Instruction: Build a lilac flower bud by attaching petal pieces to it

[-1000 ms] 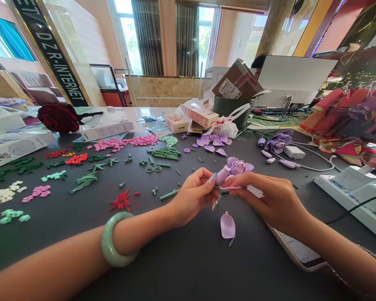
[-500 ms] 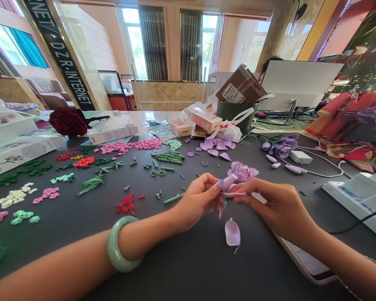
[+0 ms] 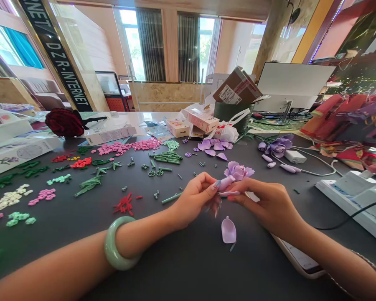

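Observation:
My left hand (image 3: 196, 196), with a pale green bangle (image 3: 111, 244) on its wrist, pinches a small lilac flower bud (image 3: 226, 183) between thumb and fingers. From the other side, the thumb and fingertips of my right hand (image 3: 266, 202) close on a thin lilac petal (image 3: 229, 193) lying against the bud's underside. How the two pieces join is hidden by the fingers. A lilac toy flower (image 3: 239, 170) shows just behind the bud. Nearer to me, a loose cupped petal (image 3: 228, 231) lies on the dark table beside a thin grey-green rod (image 3: 232, 246).
Green stems (image 3: 167, 156), pink pieces (image 3: 113, 148) and red pieces (image 3: 124, 205) are spread left. A phone (image 3: 301, 257) lies under my right forearm. A power strip (image 3: 351, 200), cables and another purple flower (image 3: 280, 145) are right. Small boxes (image 3: 178, 128) stand at the back.
The view has shifted slightly, so the table things sit a little further left. Both hands keep their hold on the lilac pieces, with hardly any visible movement.

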### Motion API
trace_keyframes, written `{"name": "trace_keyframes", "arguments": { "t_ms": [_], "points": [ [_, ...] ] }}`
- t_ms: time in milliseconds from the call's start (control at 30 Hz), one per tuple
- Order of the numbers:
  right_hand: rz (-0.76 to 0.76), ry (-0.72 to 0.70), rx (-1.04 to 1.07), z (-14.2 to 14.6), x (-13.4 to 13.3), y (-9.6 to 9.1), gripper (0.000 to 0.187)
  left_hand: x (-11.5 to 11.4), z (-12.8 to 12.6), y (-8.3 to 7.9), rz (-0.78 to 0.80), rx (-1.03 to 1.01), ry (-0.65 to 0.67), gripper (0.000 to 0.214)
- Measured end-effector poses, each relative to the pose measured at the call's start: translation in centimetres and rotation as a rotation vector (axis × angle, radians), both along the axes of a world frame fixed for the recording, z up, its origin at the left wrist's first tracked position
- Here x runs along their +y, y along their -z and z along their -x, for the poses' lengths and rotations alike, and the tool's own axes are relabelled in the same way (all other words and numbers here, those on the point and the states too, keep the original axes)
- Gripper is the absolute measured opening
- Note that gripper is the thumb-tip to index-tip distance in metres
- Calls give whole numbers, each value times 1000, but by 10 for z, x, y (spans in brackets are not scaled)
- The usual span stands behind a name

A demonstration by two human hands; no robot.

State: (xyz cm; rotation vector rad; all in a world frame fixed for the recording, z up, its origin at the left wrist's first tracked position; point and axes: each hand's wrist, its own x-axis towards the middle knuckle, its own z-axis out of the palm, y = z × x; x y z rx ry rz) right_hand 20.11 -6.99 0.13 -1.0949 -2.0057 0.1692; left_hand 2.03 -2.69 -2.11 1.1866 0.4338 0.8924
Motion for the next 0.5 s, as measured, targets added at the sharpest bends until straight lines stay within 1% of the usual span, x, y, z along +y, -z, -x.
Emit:
{"name": "trace_keyframes", "arguments": {
  "t_ms": [133,200,300,367,433,500],
  "points": [
    [-63,-14,-4,1,2,0,16,1,0,-2,-59,37,-14,46],
    [-134,-10,3,2,4,1,12,1,-1,-4,-77,42,-21,49],
    [-231,23,-2,3,6,1,10,1,-1,-5,-83,62,-45,51],
    [-228,18,-8,3,7,1,7,1,-1,-5,-86,83,-57,51],
    [-182,13,-10,3,6,0,5,2,-1,-5,-96,102,-64,51],
    [-122,25,-15,2,5,-2,13,3,0,-4,-105,117,-72,51]
  ]
}}
